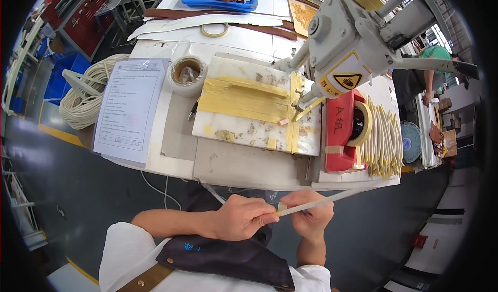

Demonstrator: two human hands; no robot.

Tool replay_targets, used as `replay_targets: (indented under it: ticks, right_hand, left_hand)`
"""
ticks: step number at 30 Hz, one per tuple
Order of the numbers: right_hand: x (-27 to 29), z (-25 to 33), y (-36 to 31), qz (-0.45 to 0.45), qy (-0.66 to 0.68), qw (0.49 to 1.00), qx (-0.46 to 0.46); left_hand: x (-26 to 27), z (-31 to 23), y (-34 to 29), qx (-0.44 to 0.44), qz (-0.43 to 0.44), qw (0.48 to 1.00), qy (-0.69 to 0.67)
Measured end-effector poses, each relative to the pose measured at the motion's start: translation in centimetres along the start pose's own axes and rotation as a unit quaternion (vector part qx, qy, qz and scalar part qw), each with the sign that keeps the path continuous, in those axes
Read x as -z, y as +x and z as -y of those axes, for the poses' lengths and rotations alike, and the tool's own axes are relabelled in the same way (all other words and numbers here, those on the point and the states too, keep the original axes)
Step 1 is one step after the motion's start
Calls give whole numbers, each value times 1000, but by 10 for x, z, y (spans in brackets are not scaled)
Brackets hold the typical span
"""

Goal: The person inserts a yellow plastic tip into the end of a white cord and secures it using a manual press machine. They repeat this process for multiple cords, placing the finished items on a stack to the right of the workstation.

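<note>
Head view: left hand (241, 217) pinches pale cord (343, 195), long axis rising rightward; right hand (314, 218), grip unclear.

Strip (347, 195): matt | press (337, 30): painted metal | tape (246, 103): matt, papery | tray (218, 4): glossy plastic | floor (72, 172): smooth, glossy

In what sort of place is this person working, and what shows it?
Probably a factory workshop: a grey metal machine with a yellow warning label stands over a white workbench, which also carries a bundle of thin white yellow-tipped cords.
</note>
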State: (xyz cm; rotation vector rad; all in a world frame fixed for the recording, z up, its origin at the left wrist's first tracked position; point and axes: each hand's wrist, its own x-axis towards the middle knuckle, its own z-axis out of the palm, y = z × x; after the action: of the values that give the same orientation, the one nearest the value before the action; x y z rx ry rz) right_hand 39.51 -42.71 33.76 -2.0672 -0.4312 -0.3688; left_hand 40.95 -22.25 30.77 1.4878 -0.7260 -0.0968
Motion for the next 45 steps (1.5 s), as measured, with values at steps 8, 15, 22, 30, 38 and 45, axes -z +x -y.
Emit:
replay_targets:
  ticks: [8,15,22,30,38,45]
  right_hand:
    - [-11,-10,-15,-40,180,981,-57]
    - [-18,-7,-15,-46,281,941,-183]
    - [-14,6,-35,1,525,815,-245]
    - [-6,4,-36,16,251,930,-267]
    - [-3,2,-26,24,-11,999,-43]
    - [1,4,-22,-18,50,998,25]
  left_hand:
    - [21,7,12,414,243,756,-445]
    - [13,-10,9,239,114,947,-181]
    - [16,-1,4,-117,-14,966,228]
    - [15,0,2,-111,17,965,237]
    - [17,0,1,104,141,984,18]
    - [18,8,3,433,238,725,-480]
